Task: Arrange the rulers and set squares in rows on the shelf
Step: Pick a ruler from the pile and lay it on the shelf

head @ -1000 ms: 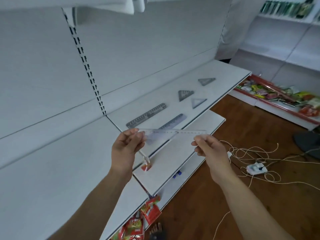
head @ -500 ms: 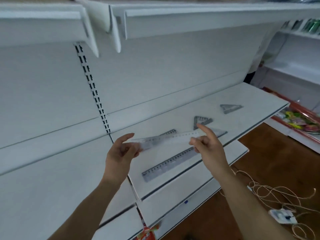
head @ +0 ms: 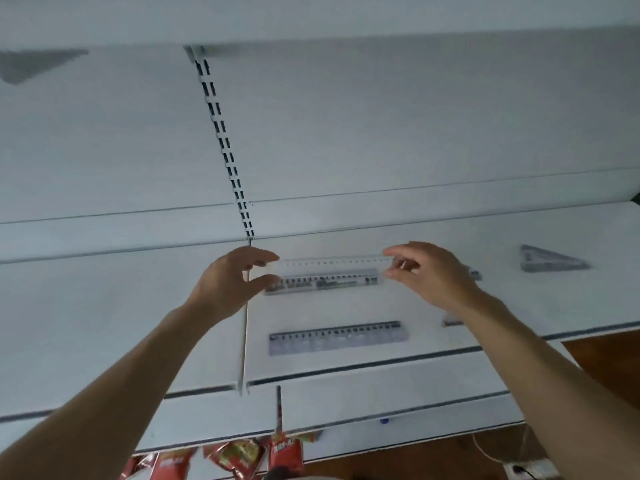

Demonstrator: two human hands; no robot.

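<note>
— Where's the clear ruler?
— Centre of the frame, level, just above a grey back ruler lying on the shelf; whether the two touch I cannot tell
— And the hands?
— The left hand pinches its left end between thumb and fingers; the right hand pinches the right end the same way
— What else is there?
— A front ruler lies flat lower centre, near the shelf edge. One set square lies at the right. Red packets show at the bottom edge
</note>
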